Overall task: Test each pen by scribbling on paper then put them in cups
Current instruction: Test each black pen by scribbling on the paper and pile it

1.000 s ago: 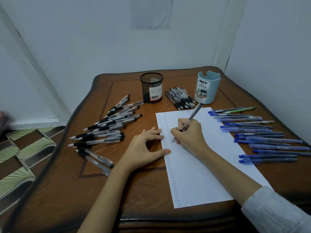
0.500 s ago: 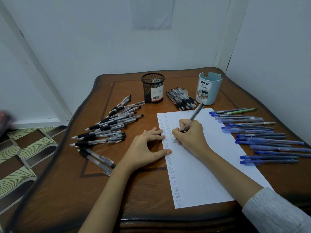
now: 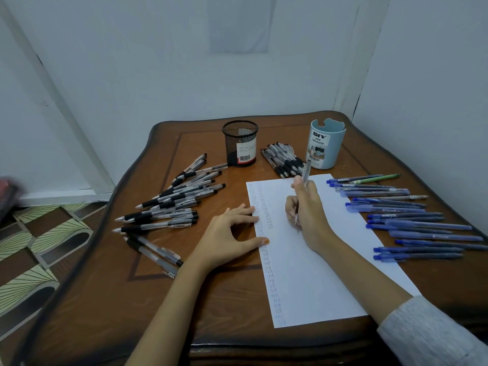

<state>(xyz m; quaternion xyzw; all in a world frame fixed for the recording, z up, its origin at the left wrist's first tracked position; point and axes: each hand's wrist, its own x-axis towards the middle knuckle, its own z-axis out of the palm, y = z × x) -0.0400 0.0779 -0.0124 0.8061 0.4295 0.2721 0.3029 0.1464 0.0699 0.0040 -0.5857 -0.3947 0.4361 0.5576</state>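
the right hand [image 3: 307, 212] grips a pen [image 3: 306, 170], tip down at the paper [image 3: 317, 273], to scribble. the left hand [image 3: 229, 233] lies flat, fingers spread, holding nothing, on the paper's edge, probably so the sheet does not slide on the bench [image 3: 224, 313].

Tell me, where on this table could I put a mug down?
Bare wood lies at the near-left corner of the table, in front of the black pens, and along the back edge behind the mesh cup. Black pens crowd the left of the paper, blue pens its right.
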